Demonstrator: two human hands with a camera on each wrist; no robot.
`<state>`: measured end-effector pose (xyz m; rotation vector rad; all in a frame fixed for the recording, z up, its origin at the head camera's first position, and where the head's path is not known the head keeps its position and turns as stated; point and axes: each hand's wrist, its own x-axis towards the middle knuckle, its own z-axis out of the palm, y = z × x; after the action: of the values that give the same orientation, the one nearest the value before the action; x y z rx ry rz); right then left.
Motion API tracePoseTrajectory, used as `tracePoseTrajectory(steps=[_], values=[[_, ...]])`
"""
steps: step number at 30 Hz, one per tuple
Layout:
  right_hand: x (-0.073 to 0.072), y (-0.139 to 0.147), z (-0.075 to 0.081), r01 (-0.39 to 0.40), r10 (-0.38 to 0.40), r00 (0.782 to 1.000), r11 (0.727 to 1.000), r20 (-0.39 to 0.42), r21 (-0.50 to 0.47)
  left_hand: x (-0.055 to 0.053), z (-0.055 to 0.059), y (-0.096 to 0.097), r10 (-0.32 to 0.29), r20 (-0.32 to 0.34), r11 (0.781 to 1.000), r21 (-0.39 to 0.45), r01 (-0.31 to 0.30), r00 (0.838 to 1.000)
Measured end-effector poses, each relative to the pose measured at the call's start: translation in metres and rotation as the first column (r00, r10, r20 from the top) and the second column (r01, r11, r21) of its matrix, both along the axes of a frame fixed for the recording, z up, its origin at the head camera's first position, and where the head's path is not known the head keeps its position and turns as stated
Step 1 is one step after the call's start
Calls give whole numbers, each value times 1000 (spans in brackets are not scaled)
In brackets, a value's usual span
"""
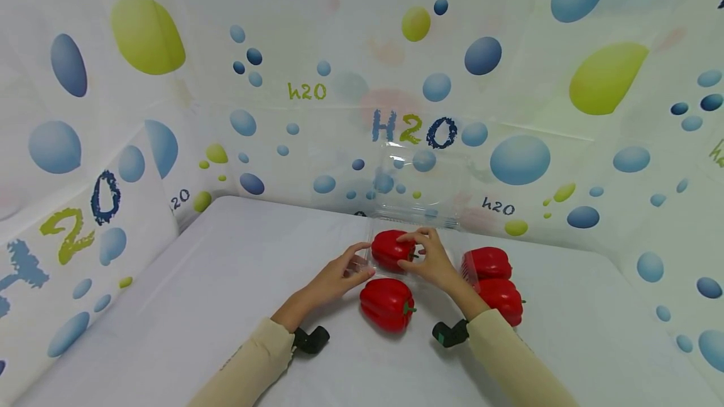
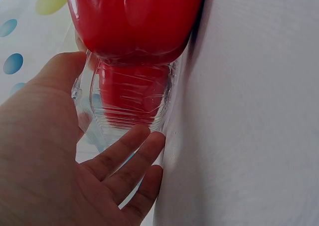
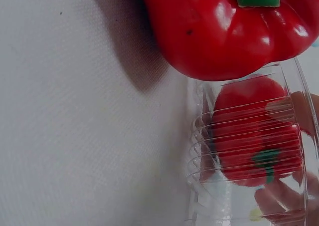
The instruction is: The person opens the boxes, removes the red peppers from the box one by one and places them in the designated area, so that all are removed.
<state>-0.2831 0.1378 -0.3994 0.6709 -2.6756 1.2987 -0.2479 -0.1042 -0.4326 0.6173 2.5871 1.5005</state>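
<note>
A red bell pepper [image 1: 388, 250] with a green stem lies in the base of a clear plastic clamshell box [image 1: 418, 216], whose lid stands raised at the back. My right hand [image 1: 432, 261] grips this pepper near its stem end, thumb on the near side and fingers on the far side. At the box's left end is my left hand [image 1: 341, 273], fingers spread and nearly straight; in the left wrist view its fingers [image 2: 134, 161] lie by the ridged plastic wall. Just in front of the box sits a second red bell pepper [image 1: 386, 304], touched by neither hand.
Right of my right forearm lie two more red peppers, one farther back [image 1: 491, 264] and one nearer [image 1: 502, 300], with ridged clear plastic at their left side. A white cloth [image 1: 266, 231] covers the table. Behind it hangs a dotted curtain [image 1: 351, 30].
</note>
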Motion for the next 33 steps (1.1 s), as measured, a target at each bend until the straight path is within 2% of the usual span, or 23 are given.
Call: tracePoseTrajectory(steps=[20, 33], values=[[-2, 1, 3, -13, 12, 1000, 998, -6, -55, -2, 2, -1, 10, 5, 1000, 12, -10, 1000], [0, 4, 2, -19, 21, 999, 997, 24, -71, -2, -2, -1, -14, -7, 1000, 0, 14, 1000]])
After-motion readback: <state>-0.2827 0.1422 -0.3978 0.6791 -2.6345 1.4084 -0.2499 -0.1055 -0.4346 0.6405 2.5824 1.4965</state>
